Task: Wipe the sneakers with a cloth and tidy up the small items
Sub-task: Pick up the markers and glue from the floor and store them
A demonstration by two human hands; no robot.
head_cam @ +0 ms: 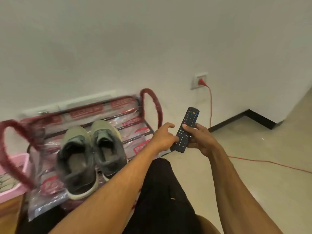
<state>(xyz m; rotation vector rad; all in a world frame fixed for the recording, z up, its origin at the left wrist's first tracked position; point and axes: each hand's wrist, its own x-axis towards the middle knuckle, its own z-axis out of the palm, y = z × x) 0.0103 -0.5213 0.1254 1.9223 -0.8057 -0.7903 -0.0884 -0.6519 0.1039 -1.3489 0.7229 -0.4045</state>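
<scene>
- Head view: right hand [200, 141] grasped a black remote control [186, 129] from underneath, thumb on the button face, fingers wrapped round its right side.
- Remote was held in the air, top end tilted up toward the wall, just off the right end of the shoe rack [128, 114] and above the floor [253, 149].
- Left hand [163, 137] was at the remote's lower left edge, back of hand to the camera, fingers bent, index stuck out; it touched the remote, but a real grip could not be told.
- Two grey-green sneakers sat side by side on the rack's top shelf, toes to the wall, heels to the person.
- Left sneaker [76, 159] was nearer the front edge, pale sole heel at that edge; right sneaker [106, 144] was touching it, set a bit further back, around the shelf middle.
- Rack was wrapped in clear plastic with red print; red fuzzy loops [152, 102] stood at both ends.
- Pink basket [15, 166] sat just beside the rack's left end, partly cut off by the frame.
- Wall socket [200, 80] carried a red plug; red cable [210, 105] dropped to the floor and ran off right.
- Person's knee in black trousers [162, 191] was between the forearms, near the rack's front right corner.
</scene>
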